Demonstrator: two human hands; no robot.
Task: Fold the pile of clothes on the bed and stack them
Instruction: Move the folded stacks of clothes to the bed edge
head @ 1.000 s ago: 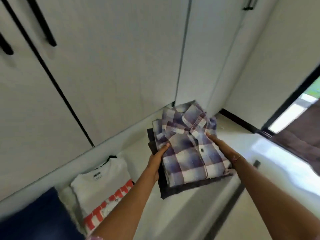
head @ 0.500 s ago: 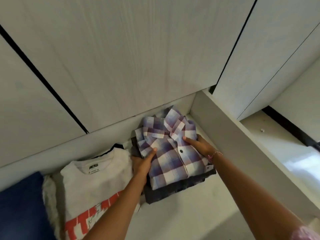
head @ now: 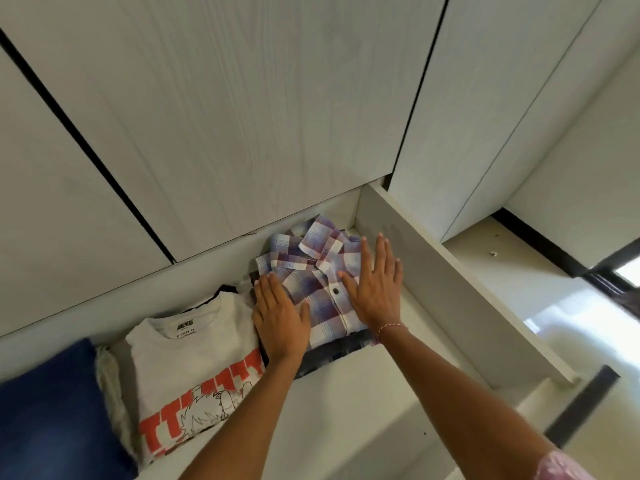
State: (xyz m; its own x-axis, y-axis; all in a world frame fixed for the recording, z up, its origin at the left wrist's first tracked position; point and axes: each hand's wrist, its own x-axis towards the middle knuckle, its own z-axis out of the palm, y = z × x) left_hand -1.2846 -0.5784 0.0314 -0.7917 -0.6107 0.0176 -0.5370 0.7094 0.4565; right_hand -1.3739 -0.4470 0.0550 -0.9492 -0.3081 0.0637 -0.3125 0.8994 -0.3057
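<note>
A folded blue, white and maroon plaid shirt (head: 313,268) lies on top of a dark folded garment (head: 332,355) in the right corner of a white drawer (head: 346,403). My left hand (head: 278,320) rests flat on the stack's left edge, fingers straight. On the shirt's right half my right hand (head: 375,285) presses flat with fingers spread. Neither hand grips anything. To the left lies a folded white T-shirt (head: 197,368) with red lettering and a cartoon print.
A folded dark blue garment (head: 48,410) fills the drawer's left end, with a cream cloth (head: 107,379) beside it. The drawer's white side wall (head: 450,289) runs along the right. Closed white wardrobe doors (head: 242,116) stand behind. Pale floor (head: 588,341) lies to the right.
The plaid stack went from being carried in both hands to lying in the drawer's corner. Both hands let go of its edges and now lie flat on top.
</note>
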